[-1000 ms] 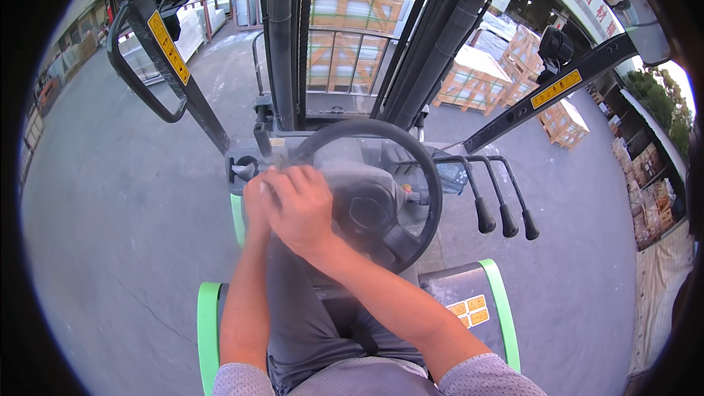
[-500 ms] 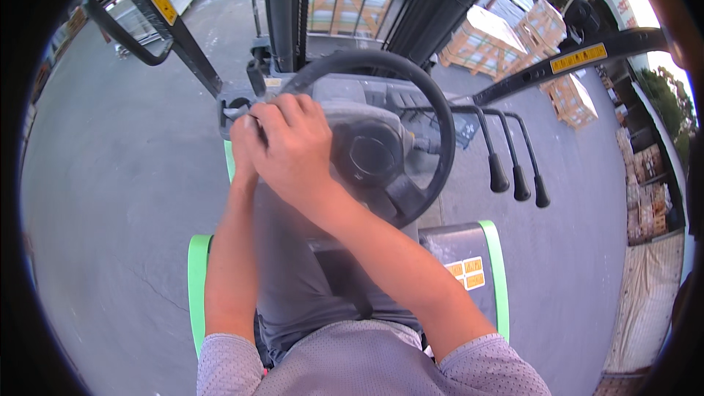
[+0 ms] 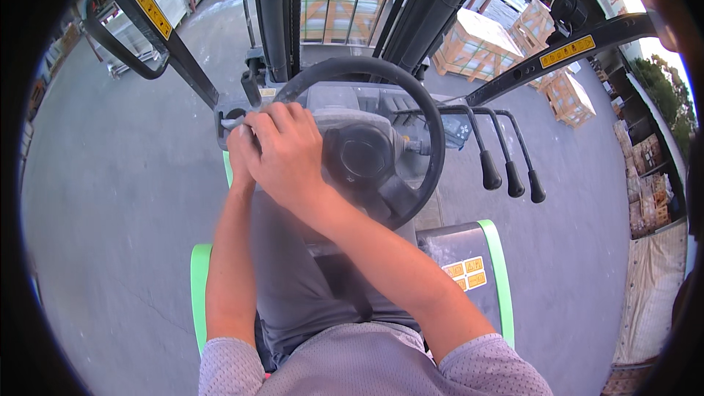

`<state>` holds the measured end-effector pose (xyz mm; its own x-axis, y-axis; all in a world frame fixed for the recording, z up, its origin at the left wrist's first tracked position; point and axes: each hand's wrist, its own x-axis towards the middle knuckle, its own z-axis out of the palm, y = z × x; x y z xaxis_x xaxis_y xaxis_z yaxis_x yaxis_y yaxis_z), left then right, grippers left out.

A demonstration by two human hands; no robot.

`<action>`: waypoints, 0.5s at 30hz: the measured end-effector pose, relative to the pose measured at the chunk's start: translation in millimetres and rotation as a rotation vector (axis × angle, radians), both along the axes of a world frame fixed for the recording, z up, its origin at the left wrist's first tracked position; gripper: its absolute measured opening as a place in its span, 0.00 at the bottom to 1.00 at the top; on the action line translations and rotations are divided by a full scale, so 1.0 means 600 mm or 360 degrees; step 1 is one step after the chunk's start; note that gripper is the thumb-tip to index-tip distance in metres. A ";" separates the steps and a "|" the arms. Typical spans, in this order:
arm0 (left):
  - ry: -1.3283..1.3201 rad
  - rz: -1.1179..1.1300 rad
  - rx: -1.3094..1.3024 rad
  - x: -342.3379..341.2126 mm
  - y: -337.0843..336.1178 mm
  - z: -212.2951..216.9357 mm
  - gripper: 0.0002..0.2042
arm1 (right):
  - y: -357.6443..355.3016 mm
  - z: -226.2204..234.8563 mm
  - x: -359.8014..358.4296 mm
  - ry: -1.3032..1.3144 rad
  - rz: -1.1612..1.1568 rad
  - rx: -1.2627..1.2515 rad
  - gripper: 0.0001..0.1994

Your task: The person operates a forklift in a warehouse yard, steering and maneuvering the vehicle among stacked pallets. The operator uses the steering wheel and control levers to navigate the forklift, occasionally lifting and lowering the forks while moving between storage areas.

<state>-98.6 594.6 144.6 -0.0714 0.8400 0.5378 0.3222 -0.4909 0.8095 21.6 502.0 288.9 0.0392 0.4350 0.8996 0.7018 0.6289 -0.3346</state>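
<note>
I sit behind the black steering wheel (image 3: 438,147) of a forklift. Both my hands are together at the left side of its rim. My right hand (image 3: 282,143) reaches across, its curled fingers closed over the rim and overlapping the other hand. Underneath and to the left, my left hand (image 3: 240,158) is closed at the same spot, its fingers mostly hidden. Whether a knob sits beneath my hands cannot be seen. Just beyond them is a small grey lever (image 3: 232,123) beside the dash.
Three black-knobbed levers (image 3: 515,180) stand right of the wheel. Ahead rise the dark mast (image 3: 275,22) and a load guard before a wooden crate (image 3: 345,15). More crates (image 3: 480,44) stand ahead right on the grey floor (image 3: 125,205). Stacked goods (image 3: 649,191) line the right side.
The wheel, dash and levers appear slightly farther left in view. My hands stay together on the wheel's left side, shifted slightly left with it.
</note>
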 end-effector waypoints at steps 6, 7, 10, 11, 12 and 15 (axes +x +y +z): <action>-0.0181 -0.0057 0.0044 -0.017 -0.017 0.022 0.10 | -0.021 0.030 -0.022 -0.0012 0.0014 -0.0054 0.08; -0.0159 -0.0057 0.0037 -0.018 -0.023 0.027 0.10 | -0.025 0.032 -0.024 -0.0012 0.0013 -0.0079 0.08; -0.0061 -0.0005 0.0001 -0.018 -0.041 0.041 0.10 | -0.032 0.034 -0.023 -0.0017 0.0020 -0.0105 0.09; 0.0013 0.0010 -0.0010 -0.018 -0.047 0.044 0.10 | -0.033 0.034 -0.022 -0.0009 0.0024 -0.0100 0.09; 0.0111 0.0075 0.0028 -0.017 -0.054 0.046 0.10 | -0.033 0.034 -0.021 -0.0023 0.0026 -0.0102 0.09; 0.0213 0.0203 0.0024 -0.014 -0.067 0.048 0.11 | -0.029 0.038 -0.021 -0.0035 0.0041 -0.0086 0.08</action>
<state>-106.9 554.1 173.7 -0.1041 0.8204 0.5622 0.4869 -0.4508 0.7481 9.3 484.5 311.4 0.0075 0.4835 0.8753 0.6931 0.6284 -0.3531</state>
